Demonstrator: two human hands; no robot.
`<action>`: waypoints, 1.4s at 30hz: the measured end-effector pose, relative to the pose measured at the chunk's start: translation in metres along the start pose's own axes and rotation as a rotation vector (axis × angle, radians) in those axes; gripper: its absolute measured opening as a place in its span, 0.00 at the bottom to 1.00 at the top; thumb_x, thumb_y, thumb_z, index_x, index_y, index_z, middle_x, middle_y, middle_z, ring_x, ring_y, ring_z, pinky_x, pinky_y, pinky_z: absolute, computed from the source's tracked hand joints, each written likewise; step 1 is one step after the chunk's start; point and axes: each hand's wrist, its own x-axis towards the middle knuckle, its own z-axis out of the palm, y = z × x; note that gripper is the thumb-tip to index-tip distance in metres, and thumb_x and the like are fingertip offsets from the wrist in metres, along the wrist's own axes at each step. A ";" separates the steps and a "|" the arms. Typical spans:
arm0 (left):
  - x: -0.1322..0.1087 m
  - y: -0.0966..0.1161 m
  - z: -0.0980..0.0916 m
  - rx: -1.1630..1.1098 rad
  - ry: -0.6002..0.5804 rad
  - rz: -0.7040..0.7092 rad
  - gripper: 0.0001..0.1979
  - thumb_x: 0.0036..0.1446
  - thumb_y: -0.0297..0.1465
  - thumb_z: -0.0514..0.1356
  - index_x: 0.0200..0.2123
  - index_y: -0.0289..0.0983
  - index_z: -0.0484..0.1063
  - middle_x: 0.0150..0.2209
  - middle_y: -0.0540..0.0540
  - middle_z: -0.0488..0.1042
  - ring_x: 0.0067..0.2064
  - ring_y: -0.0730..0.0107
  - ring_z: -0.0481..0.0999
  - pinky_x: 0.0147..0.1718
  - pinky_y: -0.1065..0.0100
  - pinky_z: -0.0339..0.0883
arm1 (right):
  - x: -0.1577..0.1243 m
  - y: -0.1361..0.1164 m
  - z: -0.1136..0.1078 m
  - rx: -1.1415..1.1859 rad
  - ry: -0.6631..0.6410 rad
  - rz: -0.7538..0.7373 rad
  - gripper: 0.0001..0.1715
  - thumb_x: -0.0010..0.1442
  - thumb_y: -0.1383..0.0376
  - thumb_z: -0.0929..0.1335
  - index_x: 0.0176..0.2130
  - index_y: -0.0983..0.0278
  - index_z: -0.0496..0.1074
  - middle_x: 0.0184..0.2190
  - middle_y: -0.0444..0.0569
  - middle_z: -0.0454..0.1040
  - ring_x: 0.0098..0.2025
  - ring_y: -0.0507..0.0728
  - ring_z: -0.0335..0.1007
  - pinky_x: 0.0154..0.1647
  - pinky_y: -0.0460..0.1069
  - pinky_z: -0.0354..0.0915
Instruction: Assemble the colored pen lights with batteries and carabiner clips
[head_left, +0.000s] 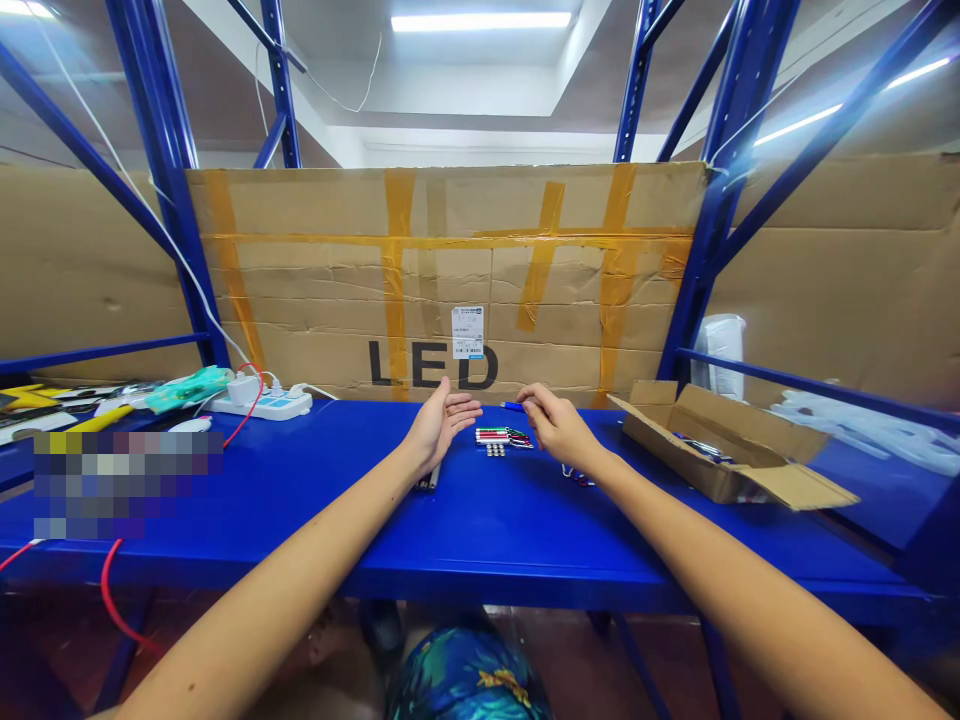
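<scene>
At the far left of the blue table (285,470), a power strip (264,403) sits against the back, perhaps to keep its cords off the middle. Next comes the person's left hand (446,428), palm turned inward and fingers stretched out, with nothing seen in its grasp; it may be loose simply because the other hand is doing the holding. Under its wrist side lie dark metal pieces (429,480), partly hidden.

In the middle, coloured sticks (492,436) lie side by side, clips pointing right, probably aligned so each is easy to tell apart. Just in front, small round pieces (496,451) stand in what look like 2 short rows, likely grouped to stop them scattering.

A blue stick (513,406) extends from the right hand (553,424), whose bent fingers seem to pinch 1 end, leaving the other free. Small metal clips (576,476) lie near that forearm. Rightmost, an opened cardboard box (675,455) holds thin pieces (703,447), its flaps spread, presumably for easy reach.
</scene>
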 end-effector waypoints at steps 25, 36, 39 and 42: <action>0.002 -0.001 0.000 -0.017 0.014 0.003 0.27 0.66 0.46 0.48 0.41 0.26 0.72 0.44 0.29 0.76 0.46 0.58 0.78 0.51 0.63 0.69 | -0.001 -0.003 -0.002 0.027 -0.080 0.042 0.10 0.67 0.63 0.57 0.39 0.60 0.65 0.14 0.36 0.63 0.15 0.52 0.65 0.24 0.47 0.61; 0.002 -0.002 0.000 -0.020 0.022 0.006 0.26 0.66 0.45 0.48 0.40 0.27 0.72 0.43 0.30 0.77 0.45 0.59 0.79 0.52 0.62 0.69 | -0.001 -0.005 -0.003 0.048 -0.061 0.046 0.10 0.67 0.64 0.57 0.40 0.60 0.66 0.13 0.37 0.64 0.16 0.53 0.68 0.27 0.48 0.63; 0.002 -0.001 0.001 -0.024 0.031 -0.004 0.25 0.66 0.45 0.48 0.39 0.28 0.72 0.42 0.30 0.77 0.45 0.59 0.79 0.51 0.62 0.69 | -0.001 -0.004 -0.003 0.045 -0.072 0.044 0.09 0.67 0.64 0.57 0.39 0.60 0.65 0.13 0.37 0.65 0.16 0.53 0.68 0.27 0.48 0.63; 0.001 0.000 0.003 -0.016 0.021 -0.004 0.25 0.66 0.45 0.48 0.39 0.28 0.72 0.43 0.30 0.77 0.45 0.60 0.79 0.52 0.62 0.69 | -0.001 -0.003 -0.002 0.041 -0.078 0.047 0.10 0.67 0.64 0.57 0.40 0.60 0.65 0.13 0.37 0.65 0.16 0.53 0.68 0.26 0.47 0.63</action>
